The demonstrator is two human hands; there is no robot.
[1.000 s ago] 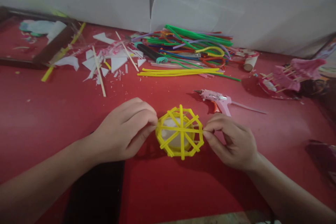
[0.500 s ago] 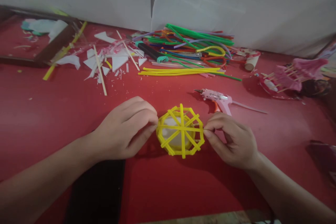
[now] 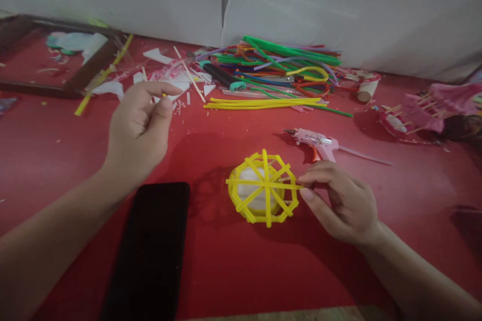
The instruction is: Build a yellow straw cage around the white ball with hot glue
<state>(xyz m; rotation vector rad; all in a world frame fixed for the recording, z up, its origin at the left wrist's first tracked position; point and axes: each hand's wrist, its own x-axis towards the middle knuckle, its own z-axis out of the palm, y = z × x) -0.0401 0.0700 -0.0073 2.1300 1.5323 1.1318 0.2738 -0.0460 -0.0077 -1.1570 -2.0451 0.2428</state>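
Left hand [image 3: 140,129] has come away from the yellow spoked wheel [image 3: 266,184]; half a second ago its fingers were at the left rim. Now raised toward the white scraps [image 3: 109,90] at the back left, thumb and forefinger slightly parted. Right hand [image 3: 341,203] unchanged: fingers pinching the right end of the crosswise spoke. Wheel in front of the person, near mid-worktop [image 3: 226,271], roughly where it was; the spoke's left end, earlier at the left fingertips, now shows past the rim. Black phone-like slab [image 3: 150,251], partly covered before by the left arm, now seen up to its top edge. Pink glue gun [image 3: 316,143] lies beyond the right hand, unmoved; yellow stems [image 3: 263,104] likewise.
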